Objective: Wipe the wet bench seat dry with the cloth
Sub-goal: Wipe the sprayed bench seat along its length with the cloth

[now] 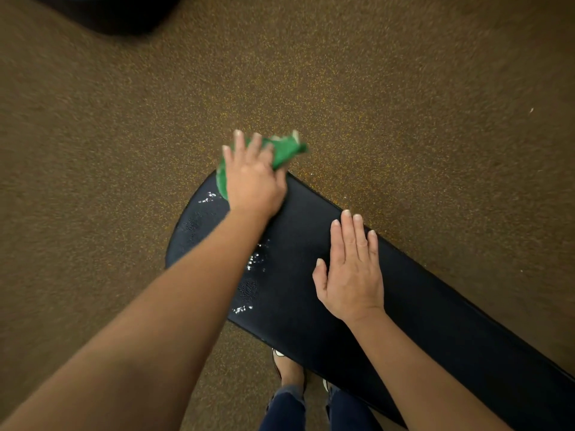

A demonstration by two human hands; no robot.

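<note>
Dim, warm-toned, soft lighting; no hard shadows. Small white glints on wet patches point(255, 260) toward rounded end of bench seat point(311, 228). Motion blur on left hand point(253, 178) and cloth point(284, 150). Right hand point(351, 275) sharp. Floor point(404, 104) smeared toward frame edges; wide-angle stretching at corners.

Brown speckled floor point(404, 88) all around, some dark blurry thing point(109, 14) in the top-left corner, tiny white speck point(531, 110) off right. Jeans point(283, 412) and a foot point(291, 372) down bottom.
</note>
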